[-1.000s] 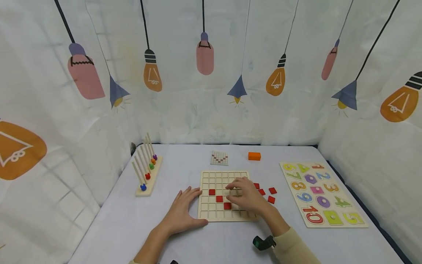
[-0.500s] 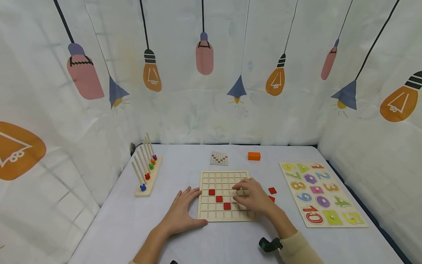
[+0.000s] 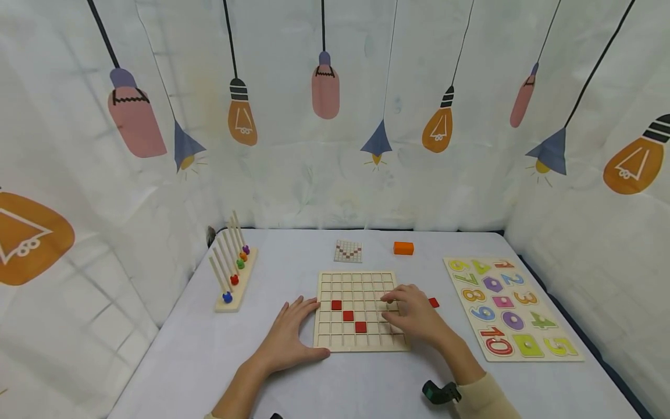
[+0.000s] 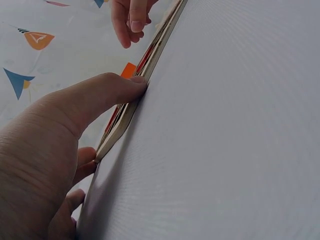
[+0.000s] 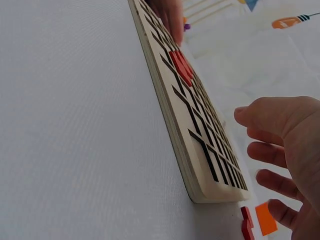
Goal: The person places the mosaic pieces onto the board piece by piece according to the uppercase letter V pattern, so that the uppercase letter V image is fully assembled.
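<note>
A square wooden grid board (image 3: 356, 281) lies on the white table with three red tiles (image 3: 348, 316) set in a diagonal. My left hand (image 3: 289, 337) is spread at its near-left corner: the thumb touches the front edge, the other fingers rest along the left side. My right hand (image 3: 416, 314) hovers over the board's right side, thumb and fingers loosely bent and apart. In the right wrist view the right hand (image 5: 295, 155) holds nothing. A loose red tile (image 3: 434, 302) shows just beyond it; other loose tiles are hidden behind the hand.
A small printed pattern card (image 3: 348, 251) and an orange block (image 3: 403, 248) lie behind the board. At left stands a wooden peg rack (image 3: 246, 285) with coloured beads. A number puzzle board (image 3: 471, 317) lies at right.
My right hand has moved rightward across the board, now covering most of the loose red tiles at its right. My left hand and the board have stayed in place.
</note>
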### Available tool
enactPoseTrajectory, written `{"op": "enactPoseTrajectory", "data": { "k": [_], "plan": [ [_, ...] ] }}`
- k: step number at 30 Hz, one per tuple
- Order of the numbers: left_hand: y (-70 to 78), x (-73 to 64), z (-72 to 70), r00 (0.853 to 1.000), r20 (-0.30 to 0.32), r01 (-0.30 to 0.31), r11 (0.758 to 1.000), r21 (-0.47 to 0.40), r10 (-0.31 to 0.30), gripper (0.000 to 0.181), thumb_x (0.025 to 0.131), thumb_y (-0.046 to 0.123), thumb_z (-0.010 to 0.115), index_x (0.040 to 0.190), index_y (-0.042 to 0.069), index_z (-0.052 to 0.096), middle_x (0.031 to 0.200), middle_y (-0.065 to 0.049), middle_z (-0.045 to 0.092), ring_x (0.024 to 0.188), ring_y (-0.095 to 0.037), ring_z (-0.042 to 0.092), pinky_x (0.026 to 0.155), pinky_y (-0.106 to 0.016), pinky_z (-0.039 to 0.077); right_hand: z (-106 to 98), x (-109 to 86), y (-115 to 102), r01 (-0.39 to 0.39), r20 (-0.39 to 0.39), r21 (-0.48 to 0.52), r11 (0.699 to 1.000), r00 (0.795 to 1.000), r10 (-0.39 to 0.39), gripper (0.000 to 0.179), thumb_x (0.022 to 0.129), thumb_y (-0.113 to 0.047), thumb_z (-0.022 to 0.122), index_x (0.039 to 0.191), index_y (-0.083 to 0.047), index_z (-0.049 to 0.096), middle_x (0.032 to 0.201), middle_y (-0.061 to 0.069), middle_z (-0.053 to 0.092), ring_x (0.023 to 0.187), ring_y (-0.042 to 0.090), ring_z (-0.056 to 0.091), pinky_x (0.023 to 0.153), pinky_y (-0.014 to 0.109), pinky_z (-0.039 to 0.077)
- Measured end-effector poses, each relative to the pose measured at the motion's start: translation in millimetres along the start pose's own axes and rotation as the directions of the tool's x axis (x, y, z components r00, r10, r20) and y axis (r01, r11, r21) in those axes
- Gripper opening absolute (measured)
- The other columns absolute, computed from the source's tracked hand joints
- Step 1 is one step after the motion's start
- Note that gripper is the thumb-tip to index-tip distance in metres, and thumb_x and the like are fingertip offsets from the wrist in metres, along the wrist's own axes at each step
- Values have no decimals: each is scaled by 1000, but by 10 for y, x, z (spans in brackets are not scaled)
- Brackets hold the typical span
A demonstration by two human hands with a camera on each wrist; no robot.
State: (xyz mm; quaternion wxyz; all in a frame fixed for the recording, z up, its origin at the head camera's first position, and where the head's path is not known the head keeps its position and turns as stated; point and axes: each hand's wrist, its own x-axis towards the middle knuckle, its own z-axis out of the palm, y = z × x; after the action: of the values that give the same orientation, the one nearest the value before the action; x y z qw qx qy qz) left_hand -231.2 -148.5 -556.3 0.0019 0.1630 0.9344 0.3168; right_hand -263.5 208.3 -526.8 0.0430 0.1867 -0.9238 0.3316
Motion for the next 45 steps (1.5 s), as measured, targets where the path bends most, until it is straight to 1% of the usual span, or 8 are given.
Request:
{"op": "enactPoseTrajectory", "data": {
  "k": [4,8,16,22,29,34,40,45],
  "plan": [
    [2,0,-7,1000,6,7,1000,6,-7,115,71,79,90,164,23,54,174,3,50,173,-33,27,142,-64,14,-42,-42,37,1,-13,-4,1000,1000,-1,30,95,-27,89,124,-26,82,120,-11,76,119,13,58,98,41,55],
    [7,-3,-15,1000,5,9,1000,8,-9,115,71,79,90,164,23,54,174,3,50,173,-32,28,143,-64,14,-64,-71,91,-7,-15,-8,1000,1000,7,29,95,-28,90,123,-28,82,120,-12,76,116,15,58,93,37,52],
    [17,-5,-18,1000,5,9,1000,6,-9,114,71,78,90,164,23,54,174,3,50,173,-33,28,143,-64,14,-105,-115,195,-33,-19,-37,999,999,32,31,95,-27,89,125,-30,81,121,-11,73,115,15,55,98,41,51],
    [27,-10,-17,1000,6,11,1000,4,-11,113,71,76,91,164,24,54,174,3,50,173,-32,27,143,-63,13,-157,-146,270,-19,-30,-71,997,999,17,32,95,-26,89,126,-27,81,120,-10,74,115,14,56,100,43,52],
    [17,-1,-17,1000,7,7,1000,1,-7,113,71,77,91,164,24,54,174,3,50,172,-33,28,143,-64,14,-240,-220,324,-25,-56,-81,996,998,21,31,94,-26,90,124,-26,82,119,-8,74,113,15,57,92,37,54],
    [18,1,-15,1000,8,11,1000,4,-11,114,71,78,91,164,23,54,174,3,50,172,-32,28,142,-65,14,-267,-251,411,-46,-47,-69,997,998,43,30,94,-25,90,123,-27,82,116,-9,74,114,16,58,98,42,59],
    [13,0,-9,1000,5,11,1000,-1,-11,114,71,77,91,164,23,54,174,3,50,172,-32,28,143,-64,14,-305,-293,489,-62,-44,-82,995,997,58,27,95,-25,90,120,-28,82,113,-13,74,112,13,58,101,37,61],
    [2,0,2,1000,1,9,1000,7,-9,114,71,77,91,164,23,54,174,3,51,172,-32,28,142,-64,15,-349,-321,511,-62,-46,-96,993,997,57,27,95,-23,90,120,-28,83,113,-13,75,111,15,60,97,33,61]
  ]
}}
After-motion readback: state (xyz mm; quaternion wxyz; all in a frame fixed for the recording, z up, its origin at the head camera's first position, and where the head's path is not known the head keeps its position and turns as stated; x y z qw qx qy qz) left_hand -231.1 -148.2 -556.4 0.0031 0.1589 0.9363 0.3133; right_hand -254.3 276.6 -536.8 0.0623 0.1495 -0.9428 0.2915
